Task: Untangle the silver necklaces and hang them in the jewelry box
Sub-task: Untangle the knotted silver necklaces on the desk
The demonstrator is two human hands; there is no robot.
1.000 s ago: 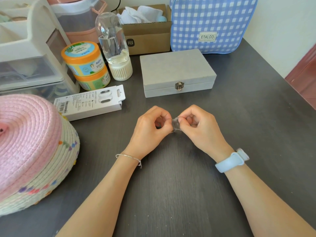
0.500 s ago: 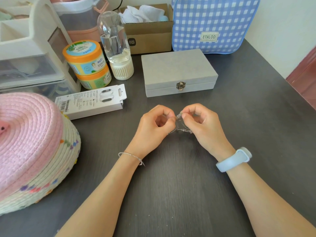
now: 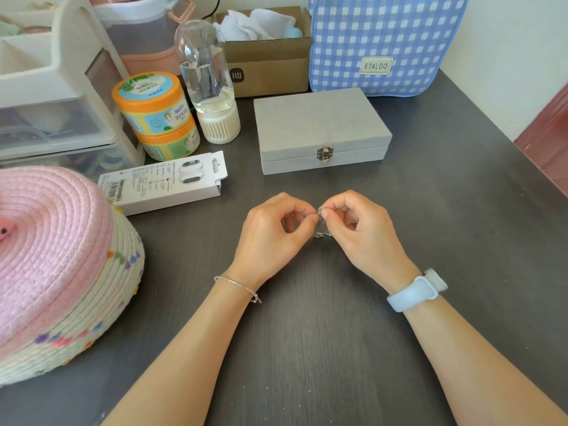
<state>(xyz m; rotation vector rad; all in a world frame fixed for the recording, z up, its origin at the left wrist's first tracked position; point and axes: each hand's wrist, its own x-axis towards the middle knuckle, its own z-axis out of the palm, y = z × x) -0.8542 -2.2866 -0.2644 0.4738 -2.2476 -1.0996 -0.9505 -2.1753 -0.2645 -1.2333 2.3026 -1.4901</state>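
Two stacked orange-lidded tubs [image 3: 156, 115] left of closed jewelry box [image 3: 319, 130].

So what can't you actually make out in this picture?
All in the head view:
- Silver necklaces: too small and bunched between the left hand and right hand to count the chains or see the knot.
- Jewelry box: lid shut, so its inside is hidden.
- Woven basket: cut off by the left edge.
- Storage drawers: contents blurred behind cloudy plastic.
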